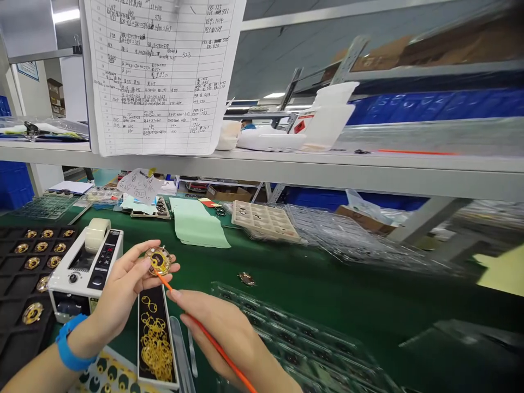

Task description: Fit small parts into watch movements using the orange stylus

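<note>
A round gold watch part [159,260] is held up by my left hand [129,278], which wears a blue wristband. My right hand [229,325] grips a thin orange stick [210,339], whose tip touches the face of the watch part. Below my left hand lies a narrow box [140,349] of loose gold rings [156,349]. To the right on the green table [327,297] is another small round part [246,279].
A white tape dispenser [88,270] and a black tray [16,284] of gold parts stand left. Clear plastic trays [295,338] lie front right. Behind are green paper [198,221] and a beige compartment tray [266,220]. A shelf [286,166] crosses above, holding a handwritten sheet [164,71].
</note>
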Demonstrator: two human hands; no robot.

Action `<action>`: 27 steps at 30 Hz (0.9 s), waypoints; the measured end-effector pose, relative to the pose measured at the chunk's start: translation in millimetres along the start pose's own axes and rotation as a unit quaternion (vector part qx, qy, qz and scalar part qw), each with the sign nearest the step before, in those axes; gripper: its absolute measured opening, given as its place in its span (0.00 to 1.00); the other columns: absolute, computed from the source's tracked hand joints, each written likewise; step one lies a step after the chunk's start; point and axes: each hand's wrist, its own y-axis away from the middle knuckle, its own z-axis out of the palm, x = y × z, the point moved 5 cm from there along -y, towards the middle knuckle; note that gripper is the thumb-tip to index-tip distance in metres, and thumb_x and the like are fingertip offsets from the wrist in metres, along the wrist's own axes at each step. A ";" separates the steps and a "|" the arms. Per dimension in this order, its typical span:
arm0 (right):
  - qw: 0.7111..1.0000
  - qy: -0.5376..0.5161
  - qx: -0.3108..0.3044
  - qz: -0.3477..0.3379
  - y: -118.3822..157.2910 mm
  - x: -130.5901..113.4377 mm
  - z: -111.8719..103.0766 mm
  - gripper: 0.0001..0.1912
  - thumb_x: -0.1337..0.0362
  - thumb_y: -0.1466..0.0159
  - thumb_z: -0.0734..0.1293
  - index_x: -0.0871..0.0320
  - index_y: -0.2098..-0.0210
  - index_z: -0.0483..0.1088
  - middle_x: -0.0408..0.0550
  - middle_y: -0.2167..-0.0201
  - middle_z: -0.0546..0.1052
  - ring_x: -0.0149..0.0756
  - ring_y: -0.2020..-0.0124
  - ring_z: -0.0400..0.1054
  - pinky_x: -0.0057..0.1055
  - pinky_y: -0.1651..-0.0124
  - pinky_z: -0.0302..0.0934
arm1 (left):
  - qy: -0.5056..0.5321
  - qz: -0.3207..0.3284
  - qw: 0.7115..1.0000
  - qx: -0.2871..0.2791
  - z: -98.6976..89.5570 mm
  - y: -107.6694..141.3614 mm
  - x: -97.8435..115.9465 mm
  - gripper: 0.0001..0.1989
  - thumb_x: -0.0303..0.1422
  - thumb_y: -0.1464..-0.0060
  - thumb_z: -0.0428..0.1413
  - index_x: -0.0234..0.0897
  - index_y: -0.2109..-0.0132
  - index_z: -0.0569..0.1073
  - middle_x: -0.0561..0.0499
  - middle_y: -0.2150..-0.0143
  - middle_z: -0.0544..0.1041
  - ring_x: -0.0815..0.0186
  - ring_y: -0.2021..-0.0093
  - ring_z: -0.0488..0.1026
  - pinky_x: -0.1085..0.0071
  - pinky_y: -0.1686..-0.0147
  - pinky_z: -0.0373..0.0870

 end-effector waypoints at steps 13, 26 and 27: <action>0.998 0.045 -0.015 -0.050 -9.3 -9.0 5.0 0.17 0.77 0.34 0.58 0.62 0.47 0.67 0.55 0.64 0.81 0.40 0.61 0.78 0.34 0.60 0.76 | 0.004 -0.056 0.998 0.020 -3.1 -7.8 -1.1 0.20 0.27 0.49 0.58 0.31 0.48 0.70 0.43 0.59 0.81 0.56 0.54 0.79 0.65 0.49 0.73; 0.852 -0.259 0.221 0.397 25.0 23.3 12.6 0.16 0.54 0.31 0.61 0.59 0.64 0.73 0.45 0.78 0.78 0.32 0.78 0.71 0.28 0.72 0.70 | -0.014 -0.024 0.999 -0.030 18.9 7.7 -16.4 0.22 0.36 0.46 0.61 0.37 0.46 0.67 0.43 0.48 0.77 0.58 0.47 0.73 0.64 0.46 0.72; 0.835 -0.287 0.226 0.412 24.6 24.6 15.5 0.17 0.53 0.32 0.61 0.59 0.64 0.73 0.46 0.78 0.77 0.32 0.78 0.71 0.28 0.72 0.70 | -0.010 -0.019 0.999 -0.030 19.9 8.3 -18.0 0.22 0.36 0.46 0.62 0.37 0.46 0.67 0.44 0.49 0.77 0.59 0.48 0.74 0.65 0.47 0.72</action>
